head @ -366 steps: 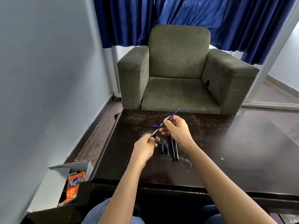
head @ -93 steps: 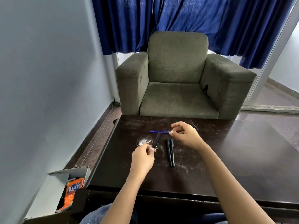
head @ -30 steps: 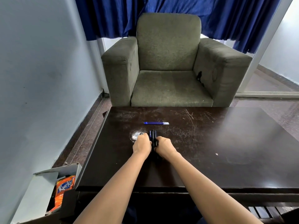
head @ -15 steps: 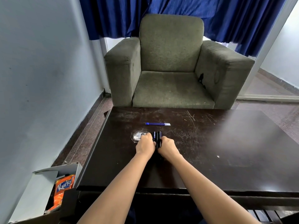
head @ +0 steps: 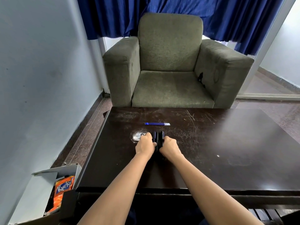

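Two hands meet over the dark table (head: 227,143), a little left of its middle, and between them lies a small bundle of pens (head: 158,136). From the head camera the pens are slim and black, packed side by side and touching, and they point away from the person toward the armchair (head: 168,65). Their far ends stick out past the knuckles. One barrel shows a streak of blue. The near ends are hidden between the hands, so I cannot count them for certain.

The left hand (head: 145,146) is curled against the bundle's left side, thumb on the barrels. The right hand (head: 169,147) is curled against the right side, so the two squeeze the pens together on the tabletop.

Just beyond the bundle, and apart from it, blue refills (head: 157,124) with pale tips lie crosswise. A whitish smudge (head: 137,136) marks the wood just beside the left knuckles.

A blue curtain (head: 178,12) hangs behind the armchair. On the floor at the left, an open box (head: 48,172) holds an orange packet (head: 62,190).
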{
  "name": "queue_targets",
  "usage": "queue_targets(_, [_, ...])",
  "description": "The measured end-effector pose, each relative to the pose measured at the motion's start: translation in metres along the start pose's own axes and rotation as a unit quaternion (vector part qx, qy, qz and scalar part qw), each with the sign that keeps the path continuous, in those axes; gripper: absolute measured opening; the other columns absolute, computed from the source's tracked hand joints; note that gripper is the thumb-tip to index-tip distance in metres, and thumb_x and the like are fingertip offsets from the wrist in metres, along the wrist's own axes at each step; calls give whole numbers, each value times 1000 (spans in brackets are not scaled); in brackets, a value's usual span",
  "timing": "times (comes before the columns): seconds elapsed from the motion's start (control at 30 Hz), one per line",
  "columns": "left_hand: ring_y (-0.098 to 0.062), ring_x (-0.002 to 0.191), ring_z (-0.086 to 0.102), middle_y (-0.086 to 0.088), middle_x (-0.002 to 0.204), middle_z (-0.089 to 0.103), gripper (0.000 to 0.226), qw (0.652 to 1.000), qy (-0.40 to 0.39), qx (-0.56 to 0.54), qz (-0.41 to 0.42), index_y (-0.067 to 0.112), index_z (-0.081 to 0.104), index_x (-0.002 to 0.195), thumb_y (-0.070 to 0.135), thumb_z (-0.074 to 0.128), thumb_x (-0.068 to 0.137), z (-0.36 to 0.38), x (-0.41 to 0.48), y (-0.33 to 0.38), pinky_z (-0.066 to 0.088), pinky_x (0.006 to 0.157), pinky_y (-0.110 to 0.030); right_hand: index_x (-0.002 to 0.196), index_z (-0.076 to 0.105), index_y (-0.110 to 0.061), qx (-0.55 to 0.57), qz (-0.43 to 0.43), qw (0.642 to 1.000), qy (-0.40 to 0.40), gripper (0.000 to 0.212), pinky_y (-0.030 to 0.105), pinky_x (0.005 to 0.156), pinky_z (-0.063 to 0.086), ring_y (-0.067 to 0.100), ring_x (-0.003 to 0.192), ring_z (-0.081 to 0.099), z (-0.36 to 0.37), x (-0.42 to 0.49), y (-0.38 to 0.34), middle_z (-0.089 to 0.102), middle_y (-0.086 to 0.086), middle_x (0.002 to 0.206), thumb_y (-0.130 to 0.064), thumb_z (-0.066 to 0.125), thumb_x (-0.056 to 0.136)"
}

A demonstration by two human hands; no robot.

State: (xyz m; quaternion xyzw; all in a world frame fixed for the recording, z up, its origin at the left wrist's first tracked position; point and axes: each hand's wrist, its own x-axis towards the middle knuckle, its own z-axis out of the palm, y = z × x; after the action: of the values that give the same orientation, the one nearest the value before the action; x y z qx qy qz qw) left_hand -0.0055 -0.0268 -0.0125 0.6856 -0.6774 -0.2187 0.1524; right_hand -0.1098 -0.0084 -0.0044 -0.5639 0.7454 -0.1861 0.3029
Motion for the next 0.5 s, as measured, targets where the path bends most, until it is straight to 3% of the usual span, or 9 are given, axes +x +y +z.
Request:
queue_targets(0.13, [-30, 105, 60, -12, 116, 60, 31, 1000, -4, -1, -2, 8, 52, 116, 25, 61, 91, 1, 0, 1, 49, 83, -41, 117, 54, -1, 3, -5, 1000, -4, 34, 37, 79, 54, 33, 101, 64, 0, 1, 1, 62, 19, 114, -14, 59, 85])
queue_targets(0.5, [-30, 104, 60, -12, 117, 60, 26, 1000, -11, -13, -9, 10, 51, 116, 23, 54, 94, 0, 1, 0, 43, 78, -38, 114, 55, -2, -24, -26, 999, -15, 29, 30, 67, 45, 34, 99, 65, 2, 0, -1, 64, 18, 111, -17, 56, 89])
